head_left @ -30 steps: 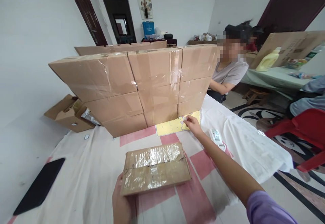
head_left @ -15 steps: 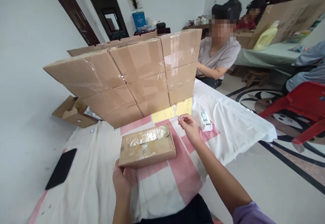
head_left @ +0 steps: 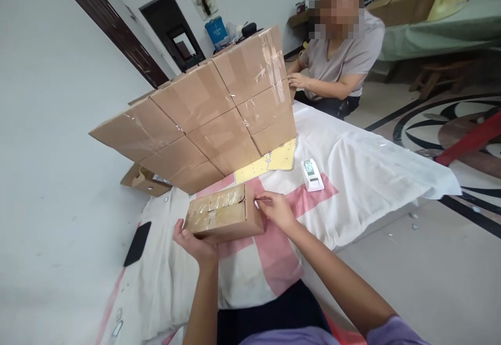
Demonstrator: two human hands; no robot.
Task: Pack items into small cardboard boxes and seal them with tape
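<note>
A taped cardboard box [head_left: 221, 222] sits on the cloth-covered table in front of me, tilted slightly. My left hand [head_left: 193, 241] grips its near left corner, with the thumb on the side and the fingers partly hidden. At the box's right end, my right hand [head_left: 274, 210] pinches a small white sticker [head_left: 257, 204] against or very close to the cardboard; I cannot tell whether it touches. Beyond the box lies a yellow sheet [head_left: 282, 156] dotted with small marks, part of it under the stacked boxes. To the right stands a white device with a small screen [head_left: 312, 174].
A wall of stacked cardboard boxes [head_left: 203, 110] rises at the back of the table. A black flat object [head_left: 137, 244] lies at the left, near an open carton [head_left: 146, 182]. Across the table another person [head_left: 336, 73] sits with a hand at the stack's right end.
My right hand has moved from beside the yellow sheet to the box's right end. The yellow sheet's right part has shifted. The whole view has tilted and swung.
</note>
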